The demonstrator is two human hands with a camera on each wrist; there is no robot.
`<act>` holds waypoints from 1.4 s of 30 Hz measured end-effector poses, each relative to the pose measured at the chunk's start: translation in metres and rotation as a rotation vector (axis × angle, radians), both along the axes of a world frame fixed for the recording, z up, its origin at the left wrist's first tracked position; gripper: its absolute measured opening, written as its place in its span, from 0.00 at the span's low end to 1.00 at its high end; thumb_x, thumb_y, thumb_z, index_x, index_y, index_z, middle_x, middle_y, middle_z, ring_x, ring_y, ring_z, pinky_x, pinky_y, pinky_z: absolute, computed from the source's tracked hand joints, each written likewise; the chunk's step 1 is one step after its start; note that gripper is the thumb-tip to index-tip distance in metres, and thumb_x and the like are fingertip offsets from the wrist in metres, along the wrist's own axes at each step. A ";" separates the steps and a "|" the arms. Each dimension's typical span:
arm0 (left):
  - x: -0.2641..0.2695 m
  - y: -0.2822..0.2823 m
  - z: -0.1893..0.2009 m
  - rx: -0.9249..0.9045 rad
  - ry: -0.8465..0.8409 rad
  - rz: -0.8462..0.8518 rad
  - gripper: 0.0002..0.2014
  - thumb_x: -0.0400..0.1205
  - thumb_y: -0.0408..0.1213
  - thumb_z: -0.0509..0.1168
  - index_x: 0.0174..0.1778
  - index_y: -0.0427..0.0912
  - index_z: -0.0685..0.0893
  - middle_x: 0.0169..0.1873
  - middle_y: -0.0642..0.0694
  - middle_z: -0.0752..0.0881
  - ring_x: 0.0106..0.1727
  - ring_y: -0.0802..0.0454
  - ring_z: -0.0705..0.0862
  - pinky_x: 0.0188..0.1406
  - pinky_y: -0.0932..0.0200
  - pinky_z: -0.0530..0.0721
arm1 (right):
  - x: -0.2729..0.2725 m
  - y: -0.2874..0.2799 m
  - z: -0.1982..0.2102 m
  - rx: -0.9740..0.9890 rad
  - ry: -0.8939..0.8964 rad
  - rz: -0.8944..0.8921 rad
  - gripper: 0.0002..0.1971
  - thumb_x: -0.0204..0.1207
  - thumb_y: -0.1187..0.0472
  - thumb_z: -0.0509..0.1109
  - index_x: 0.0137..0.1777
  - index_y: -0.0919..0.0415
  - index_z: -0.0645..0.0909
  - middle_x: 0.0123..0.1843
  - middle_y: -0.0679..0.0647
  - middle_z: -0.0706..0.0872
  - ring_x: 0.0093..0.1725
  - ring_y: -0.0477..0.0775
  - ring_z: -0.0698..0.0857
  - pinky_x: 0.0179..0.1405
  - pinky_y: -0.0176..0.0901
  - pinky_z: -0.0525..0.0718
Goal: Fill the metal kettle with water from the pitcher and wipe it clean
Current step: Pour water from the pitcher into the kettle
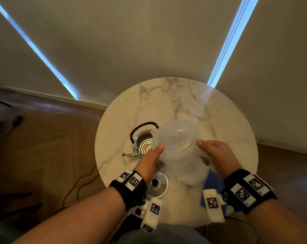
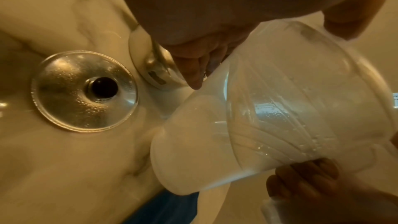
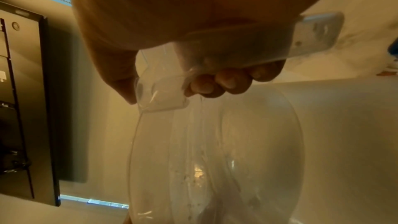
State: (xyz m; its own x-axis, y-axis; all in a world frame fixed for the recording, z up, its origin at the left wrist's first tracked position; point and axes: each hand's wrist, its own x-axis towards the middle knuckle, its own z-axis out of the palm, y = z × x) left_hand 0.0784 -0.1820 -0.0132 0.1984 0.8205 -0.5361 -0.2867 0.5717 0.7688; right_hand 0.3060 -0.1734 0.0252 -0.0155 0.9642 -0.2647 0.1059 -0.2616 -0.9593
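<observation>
Both hands point(image 1: 151, 160) point(image 1: 215, 155) grip the tilted, droplet-wet pitcher point(image 1: 177, 148) over the open kettle point(image 1: 143, 142).

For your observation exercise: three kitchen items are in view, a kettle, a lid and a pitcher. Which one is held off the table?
The clear plastic pitcher: both hands grip it, tilted toward the open kettle. Kettle and lid rest on the table.

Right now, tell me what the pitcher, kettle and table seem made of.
Pitcher: clear, slightly cloudy plastic, probably; see-through ribbed wall.
Kettle: polished metal, likely steel; mirror-like inside, black handle.
Table: glossy white marble or imitation; grey veins.
</observation>
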 end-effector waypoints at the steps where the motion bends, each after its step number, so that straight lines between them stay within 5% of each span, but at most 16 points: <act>1: -0.001 -0.001 0.000 -0.025 0.006 0.007 0.21 0.84 0.54 0.64 0.71 0.51 0.79 0.62 0.49 0.90 0.65 0.51 0.87 0.73 0.48 0.79 | -0.002 0.001 -0.001 -0.016 -0.017 0.003 0.31 0.65 0.34 0.78 0.26 0.62 0.74 0.25 0.61 0.73 0.28 0.57 0.71 0.34 0.51 0.73; 5: -0.005 -0.003 -0.001 -0.109 0.023 0.023 0.11 0.86 0.50 0.62 0.60 0.52 0.82 0.56 0.48 0.91 0.61 0.49 0.89 0.63 0.54 0.86 | -0.008 0.003 -0.005 -0.075 -0.084 -0.003 0.35 0.57 0.25 0.79 0.24 0.58 0.73 0.24 0.59 0.73 0.28 0.57 0.72 0.36 0.56 0.74; 12: -0.009 -0.001 -0.011 -0.153 0.059 0.039 0.13 0.86 0.53 0.62 0.59 0.51 0.83 0.49 0.49 0.94 0.56 0.48 0.92 0.58 0.53 0.89 | -0.019 0.008 -0.003 -0.138 -0.189 -0.016 0.31 0.65 0.33 0.78 0.26 0.59 0.70 0.23 0.56 0.71 0.24 0.54 0.70 0.35 0.54 0.73; 16: -0.009 0.001 -0.012 -0.195 0.061 0.043 0.12 0.85 0.54 0.62 0.57 0.52 0.81 0.57 0.42 0.91 0.59 0.44 0.90 0.62 0.48 0.87 | -0.024 0.012 0.003 -0.171 -0.271 -0.015 0.31 0.69 0.33 0.77 0.23 0.56 0.70 0.20 0.52 0.73 0.23 0.55 0.72 0.35 0.54 0.75; 20: -0.009 0.003 -0.015 -0.220 0.075 0.061 0.20 0.84 0.56 0.64 0.65 0.48 0.80 0.58 0.39 0.90 0.58 0.42 0.90 0.65 0.43 0.86 | -0.029 0.018 0.010 -0.204 -0.343 -0.008 0.31 0.70 0.33 0.77 0.19 0.54 0.71 0.19 0.52 0.75 0.23 0.55 0.74 0.36 0.53 0.77; 26: -0.012 0.005 -0.023 -0.219 0.085 0.067 0.27 0.83 0.59 0.64 0.70 0.44 0.81 0.55 0.38 0.92 0.51 0.44 0.93 0.53 0.49 0.91 | -0.035 0.022 0.017 -0.238 -0.397 -0.005 0.31 0.69 0.32 0.76 0.23 0.58 0.75 0.20 0.53 0.77 0.24 0.55 0.76 0.36 0.51 0.78; 42: -0.025 0.009 -0.027 -0.202 0.138 0.006 0.26 0.82 0.63 0.63 0.64 0.45 0.83 0.51 0.38 0.93 0.51 0.41 0.93 0.61 0.40 0.88 | -0.046 0.027 0.026 -0.246 -0.481 0.017 0.32 0.71 0.33 0.75 0.25 0.62 0.80 0.19 0.53 0.80 0.23 0.55 0.78 0.34 0.49 0.79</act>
